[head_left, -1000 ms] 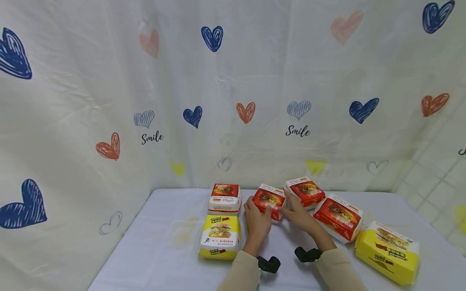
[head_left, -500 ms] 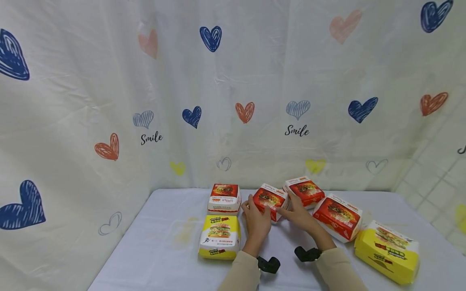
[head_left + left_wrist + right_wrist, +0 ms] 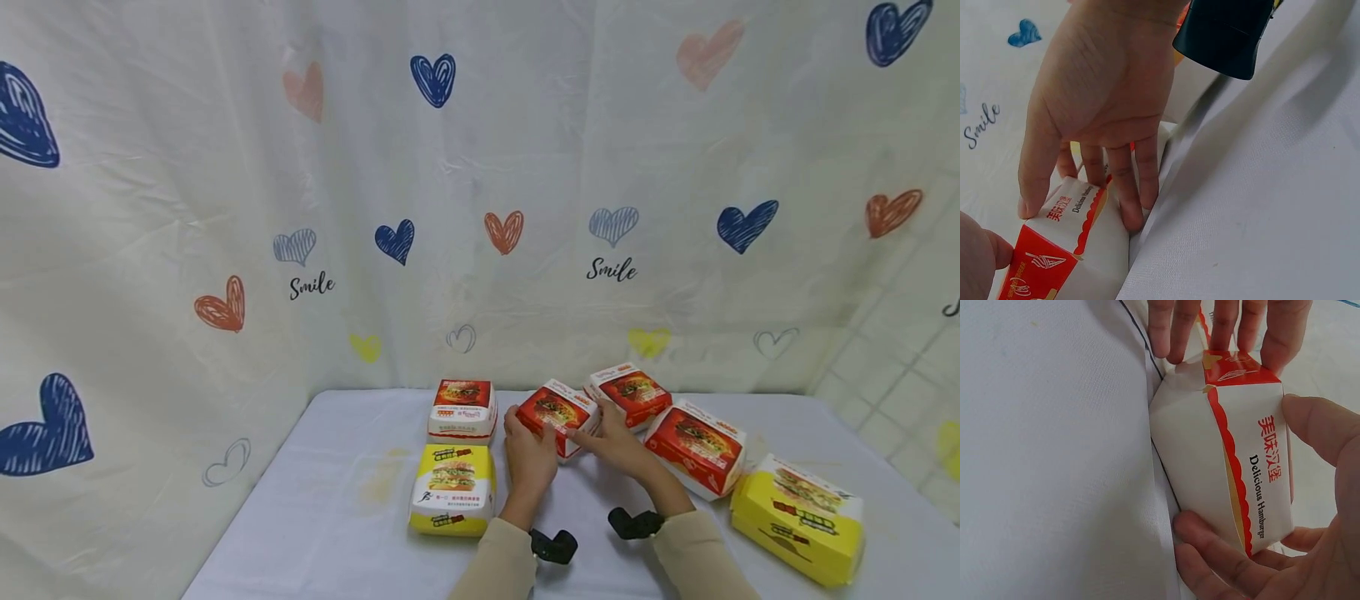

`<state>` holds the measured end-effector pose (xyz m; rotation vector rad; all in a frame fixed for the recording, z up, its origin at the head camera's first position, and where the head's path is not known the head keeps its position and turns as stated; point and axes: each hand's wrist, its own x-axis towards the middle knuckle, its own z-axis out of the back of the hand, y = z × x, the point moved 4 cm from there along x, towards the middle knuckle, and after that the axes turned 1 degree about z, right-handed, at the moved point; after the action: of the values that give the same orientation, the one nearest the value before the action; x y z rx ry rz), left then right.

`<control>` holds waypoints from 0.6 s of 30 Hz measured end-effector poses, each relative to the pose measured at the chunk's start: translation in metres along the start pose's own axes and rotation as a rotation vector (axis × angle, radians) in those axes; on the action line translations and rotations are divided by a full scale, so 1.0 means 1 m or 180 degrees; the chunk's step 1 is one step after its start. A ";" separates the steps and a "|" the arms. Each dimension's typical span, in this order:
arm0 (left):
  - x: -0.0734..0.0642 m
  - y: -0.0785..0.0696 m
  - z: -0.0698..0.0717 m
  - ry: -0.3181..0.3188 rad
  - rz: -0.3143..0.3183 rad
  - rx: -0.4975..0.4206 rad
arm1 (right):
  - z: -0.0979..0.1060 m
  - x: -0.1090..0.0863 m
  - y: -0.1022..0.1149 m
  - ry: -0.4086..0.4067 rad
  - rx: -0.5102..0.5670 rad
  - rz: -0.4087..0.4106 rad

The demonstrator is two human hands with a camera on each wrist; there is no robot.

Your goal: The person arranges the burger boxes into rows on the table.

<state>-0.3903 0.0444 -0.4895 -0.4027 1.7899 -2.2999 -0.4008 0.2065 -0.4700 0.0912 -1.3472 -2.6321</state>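
A red-and-white hamburger box sits near the back middle of the white-covered table, between my two hands. My left hand grips its left side; in the left wrist view the thumb is at the box's upper edge and the fingers reach down its far side. From the right, my right hand holds the same box. The right wrist view shows that thumb at the printed edge and the fingers curled under the white side. The box's underside is hidden.
Left of the hands, a red-and-white box stands behind a yellow box. On the right, two red boxes and a yellow box lie in a slanting row. A curtain with printed hearts hangs behind the table.
The hamburger box between my hands has turned slightly clockwise, its right corner shifting rightward. My right-hand fingers have moved a little with it. The other boxes stay in place.
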 end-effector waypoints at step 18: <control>0.000 -0.001 0.000 0.0049 -0.0058 0.0208 | 0.005 -0.003 0.001 0.0051 -0.0349 0.0136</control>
<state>-0.3903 0.0443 -0.4880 -0.3932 1.7195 -2.3730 -0.3987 0.2098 -0.4662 0.0673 -1.1837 -2.6573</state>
